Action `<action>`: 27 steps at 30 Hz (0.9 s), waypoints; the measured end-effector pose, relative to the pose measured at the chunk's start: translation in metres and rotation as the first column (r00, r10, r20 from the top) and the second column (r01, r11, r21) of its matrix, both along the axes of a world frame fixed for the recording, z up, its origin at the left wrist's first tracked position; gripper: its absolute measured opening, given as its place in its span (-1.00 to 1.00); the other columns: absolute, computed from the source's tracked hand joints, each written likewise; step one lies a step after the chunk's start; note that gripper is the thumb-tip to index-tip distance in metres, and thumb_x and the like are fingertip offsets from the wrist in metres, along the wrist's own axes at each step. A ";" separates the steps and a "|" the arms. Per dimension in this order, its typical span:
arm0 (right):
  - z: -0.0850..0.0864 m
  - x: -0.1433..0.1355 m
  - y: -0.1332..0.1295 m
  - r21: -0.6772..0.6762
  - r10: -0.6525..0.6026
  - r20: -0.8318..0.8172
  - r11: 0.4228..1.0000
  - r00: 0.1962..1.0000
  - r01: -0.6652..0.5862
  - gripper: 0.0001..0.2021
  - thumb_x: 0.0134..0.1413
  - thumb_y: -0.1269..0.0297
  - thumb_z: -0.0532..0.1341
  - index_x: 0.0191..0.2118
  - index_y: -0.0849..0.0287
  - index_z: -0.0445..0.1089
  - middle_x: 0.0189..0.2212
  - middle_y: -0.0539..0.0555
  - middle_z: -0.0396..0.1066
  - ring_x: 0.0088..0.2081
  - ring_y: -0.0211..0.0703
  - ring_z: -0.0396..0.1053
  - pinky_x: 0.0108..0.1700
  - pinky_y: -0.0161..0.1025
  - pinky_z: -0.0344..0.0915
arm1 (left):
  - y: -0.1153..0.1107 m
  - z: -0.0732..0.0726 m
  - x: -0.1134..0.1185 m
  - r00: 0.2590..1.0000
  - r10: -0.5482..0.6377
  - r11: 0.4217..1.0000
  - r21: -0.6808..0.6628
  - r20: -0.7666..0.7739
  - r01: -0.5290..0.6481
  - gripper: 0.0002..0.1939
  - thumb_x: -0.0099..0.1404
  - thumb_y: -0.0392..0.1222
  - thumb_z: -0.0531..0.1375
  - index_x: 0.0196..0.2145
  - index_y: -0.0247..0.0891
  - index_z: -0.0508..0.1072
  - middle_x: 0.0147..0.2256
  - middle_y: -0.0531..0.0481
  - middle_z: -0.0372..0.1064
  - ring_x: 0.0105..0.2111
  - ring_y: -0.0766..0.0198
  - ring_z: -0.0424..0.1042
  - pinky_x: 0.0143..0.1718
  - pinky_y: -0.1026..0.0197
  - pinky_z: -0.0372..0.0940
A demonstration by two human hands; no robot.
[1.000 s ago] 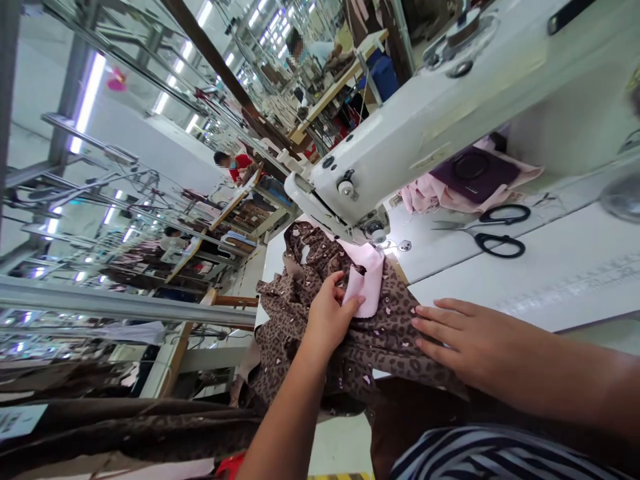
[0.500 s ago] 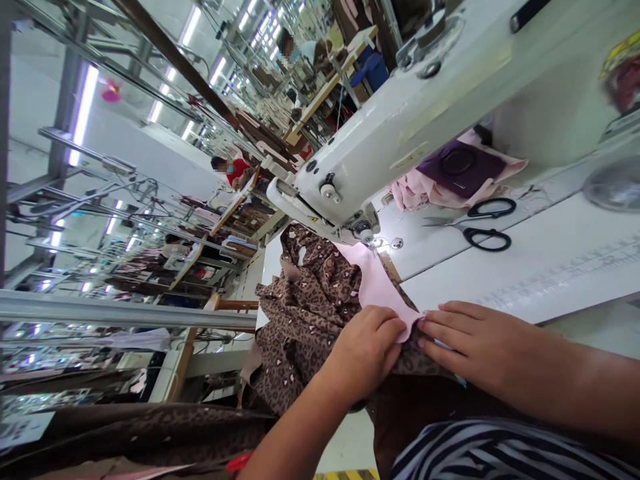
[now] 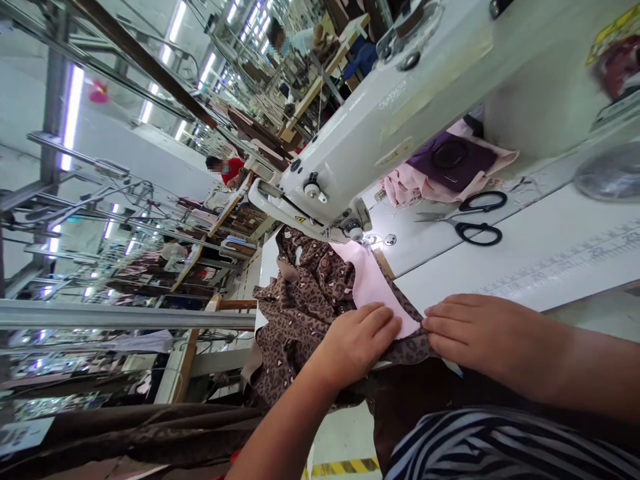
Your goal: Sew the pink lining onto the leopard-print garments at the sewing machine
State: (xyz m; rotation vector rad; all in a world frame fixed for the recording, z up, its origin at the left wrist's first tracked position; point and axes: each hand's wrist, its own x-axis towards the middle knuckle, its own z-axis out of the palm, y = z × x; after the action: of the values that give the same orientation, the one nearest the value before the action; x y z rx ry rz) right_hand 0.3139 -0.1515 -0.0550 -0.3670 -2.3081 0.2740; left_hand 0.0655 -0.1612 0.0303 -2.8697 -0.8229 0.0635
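A pink strip [image 3: 373, 283] lies on brown leopard-print fabric [image 3: 300, 313], its far end under the needle area of the white sewing machine [image 3: 345, 160]. My left hand [image 3: 357, 343] is closed over the near end of the pink strip and the printed fabric, thumb hidden beneath. At the strip's near right corner, my right hand [image 3: 480, 340] has its fingers pressed together on the fabric edge; its thumb is hidden too. The layers between the two hands lie fairly flat.
Black-handled scissors [image 3: 467, 220] lie on the white table [image 3: 540, 267] right of the needle. Behind them a purple object [image 3: 453, 163] rests on pink fabric pieces [image 3: 407, 183]. People sit at other machines in the far background.
The near end of the pink strip, folded up before, now lies flatter with a straight edge. My right hand has moved slightly right, and the view has shifted a little.
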 end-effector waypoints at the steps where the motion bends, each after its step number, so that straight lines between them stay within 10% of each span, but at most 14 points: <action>1: 0.000 0.002 0.002 0.002 0.004 0.014 1.000 1.000 -0.004 -0.77 0.24 0.56 0.08 -0.20 0.18 0.45 -0.24 0.11 0.55 -0.25 -0.10 0.42 -0.12 -0.16 0.37 | -0.003 0.002 -0.002 1.000 -0.006 1.000 0.012 -0.003 0.006 -0.75 0.55 -0.33 -0.04 -0.02 -0.32 0.42 -0.15 -0.16 0.54 -0.05 0.18 0.53 -0.15 0.21 0.48; 8: 0.001 0.002 0.001 0.052 0.006 0.061 0.999 0.998 -0.010 -0.80 0.23 0.54 0.10 -0.20 0.19 0.45 -0.25 0.13 0.51 -0.29 -0.07 0.35 -0.22 -0.13 0.33 | -0.010 0.012 0.019 0.972 0.221 0.975 -0.019 -0.079 -0.223 -0.80 0.54 -0.15 0.06 -0.18 -0.25 0.43 -0.35 -0.02 0.49 -0.39 0.21 0.47 -0.45 0.20 0.35; 27: -0.003 0.002 -0.007 -0.022 -0.090 0.046 0.996 0.995 0.092 -0.69 0.37 0.51 -0.05 -0.13 0.25 0.45 -0.33 0.10 0.44 -0.30 -0.08 0.29 -0.18 -0.11 0.27 | -0.006 -0.011 0.029 0.993 0.087 0.993 -0.093 0.084 -0.079 -0.70 0.57 -0.27 -0.03 -0.21 -0.31 0.48 -0.36 -0.04 0.44 -0.38 0.24 0.38 -0.36 0.20 0.35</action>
State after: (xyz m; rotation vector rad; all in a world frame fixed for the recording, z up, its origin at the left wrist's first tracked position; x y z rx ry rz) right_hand 0.3160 -0.1589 -0.0575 -0.4936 -2.3260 0.2507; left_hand 0.0950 -0.1668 0.0195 -2.9392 -0.9803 -0.0172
